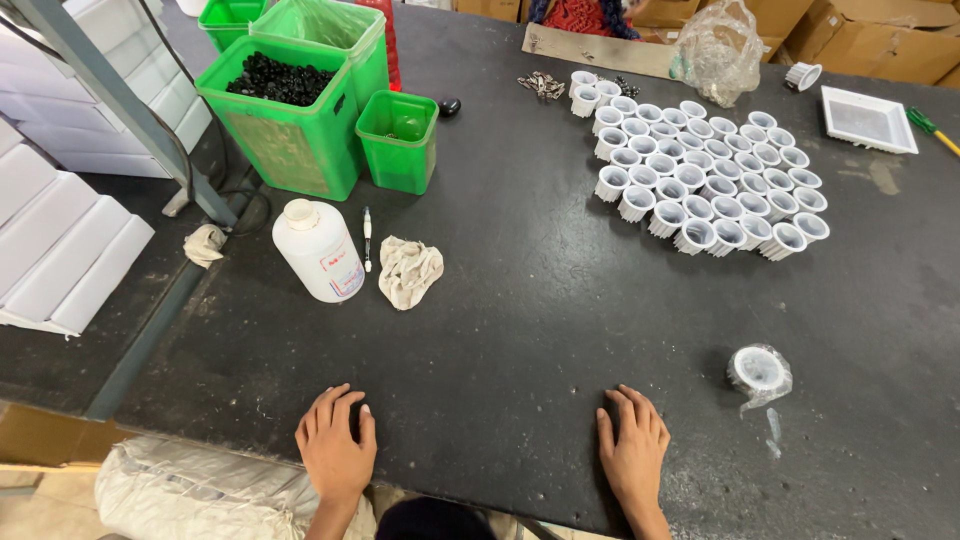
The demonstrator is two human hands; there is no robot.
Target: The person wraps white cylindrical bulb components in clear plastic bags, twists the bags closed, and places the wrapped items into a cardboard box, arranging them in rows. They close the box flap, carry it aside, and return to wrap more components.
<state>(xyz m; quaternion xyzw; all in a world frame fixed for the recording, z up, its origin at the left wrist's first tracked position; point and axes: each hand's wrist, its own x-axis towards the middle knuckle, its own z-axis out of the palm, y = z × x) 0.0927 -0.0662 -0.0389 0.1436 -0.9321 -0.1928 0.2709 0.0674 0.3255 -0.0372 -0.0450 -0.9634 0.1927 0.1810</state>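
My left hand (335,440) lies flat, palm down, on the near edge of a dark table (540,300), holding nothing. My right hand (633,448) rests the same way a little to the right, fingers slightly apart. Nearest the right hand is a small white cup wrapped in clear plastic (758,372). Farther back stands a cluster of several white ribbed cups (705,175) packed in rows. A white plastic bottle (320,250), a pen (367,238) and a crumpled cloth (408,270) lie beyond my left hand.
Green bins stand at the back left, one large bin (285,115) filled with small black parts and a small bin (398,140). A white square tray (868,120), a clear plastic bag (718,50) and cardboard boxes (880,40) are at the back right. White stacked boxes (60,230) are at the left.
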